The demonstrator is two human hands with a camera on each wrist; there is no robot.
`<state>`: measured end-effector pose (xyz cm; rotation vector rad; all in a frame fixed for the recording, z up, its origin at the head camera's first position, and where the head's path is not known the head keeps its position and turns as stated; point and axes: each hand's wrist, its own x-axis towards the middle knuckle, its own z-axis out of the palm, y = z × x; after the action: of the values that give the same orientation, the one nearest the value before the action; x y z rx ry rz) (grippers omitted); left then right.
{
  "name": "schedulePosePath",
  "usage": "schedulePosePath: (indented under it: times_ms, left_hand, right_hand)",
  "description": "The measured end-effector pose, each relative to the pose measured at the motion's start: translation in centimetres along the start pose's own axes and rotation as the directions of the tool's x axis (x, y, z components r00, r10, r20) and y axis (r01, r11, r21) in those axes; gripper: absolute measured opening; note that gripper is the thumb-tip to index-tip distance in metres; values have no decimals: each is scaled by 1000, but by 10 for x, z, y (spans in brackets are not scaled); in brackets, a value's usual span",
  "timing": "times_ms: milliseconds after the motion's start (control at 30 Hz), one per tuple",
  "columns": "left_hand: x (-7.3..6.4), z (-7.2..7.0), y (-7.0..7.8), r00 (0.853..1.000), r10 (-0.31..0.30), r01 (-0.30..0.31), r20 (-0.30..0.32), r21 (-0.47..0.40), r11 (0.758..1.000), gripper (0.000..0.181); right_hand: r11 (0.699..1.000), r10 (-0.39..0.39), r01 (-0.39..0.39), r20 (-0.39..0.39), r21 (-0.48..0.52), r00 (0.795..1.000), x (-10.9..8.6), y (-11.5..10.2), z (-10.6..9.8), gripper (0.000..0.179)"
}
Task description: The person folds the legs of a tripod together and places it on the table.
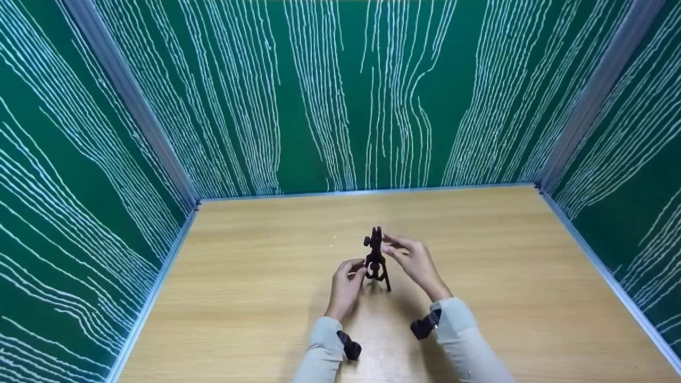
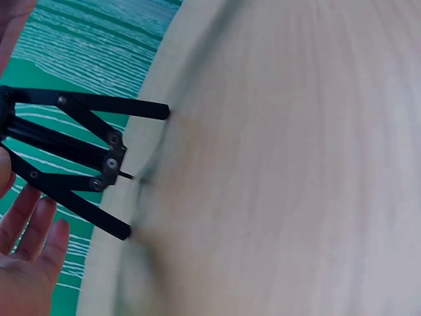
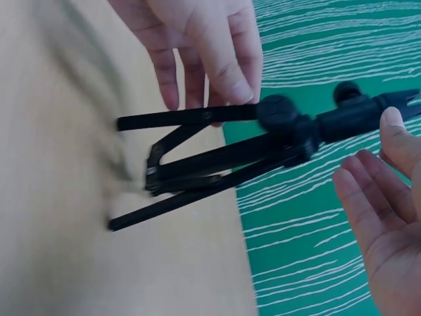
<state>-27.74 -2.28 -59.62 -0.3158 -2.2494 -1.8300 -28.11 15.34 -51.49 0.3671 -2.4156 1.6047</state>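
Observation:
A small black tripod [image 1: 375, 260] stands on the tabletop with its legs part-way spread and its forked top pointing up. My left hand [image 1: 347, 284] pinches one leg [image 3: 171, 119] near its upper end, thumb on the near side and fingertips behind. At the upper column, close below the fork, my right hand [image 1: 417, 263] holds the tripod, its thumb [image 3: 395, 128] laid against it and the other fingers bent around the far side. A round knob [image 3: 346, 92] sticks out from the column. In the left wrist view, braces [image 2: 85, 118] join the legs to the centre tube.
The wooden tabletop [image 1: 255, 287] spreads around both hands. Green walls with wavy white lines [image 1: 314, 106] enclose it at the back and sides, edged by metal strips [image 1: 143, 106]. Each wrist carries a small black camera [image 1: 349, 346]. Tiny white specks [image 1: 332, 245] lie left of the tripod.

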Motion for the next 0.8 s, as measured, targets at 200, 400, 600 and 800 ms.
schedulePosePath:
  times_ms: [200,400,600,800]
  left_hand:
    - [-6,2,-9,999,-32,32,3,-12,999,24]
    - [-12,1,2,999,-31,31,-14,-30,999,20]
    - [-16,-4,16,997,-79,80,8,-76,994,19]
    - [-16,-2,11,997,-77,77,3,-110,991,18]
  right_hand:
    - [997,80,-80,12,13,997,-14,20,5,42]
    - [987,153,-154,12,49,988,-25,33,10,41]
    - [982,187,-187,11,24,982,-33,46,17,37]
    - [979,201,-201,7,19,980,-39,54,22,30]
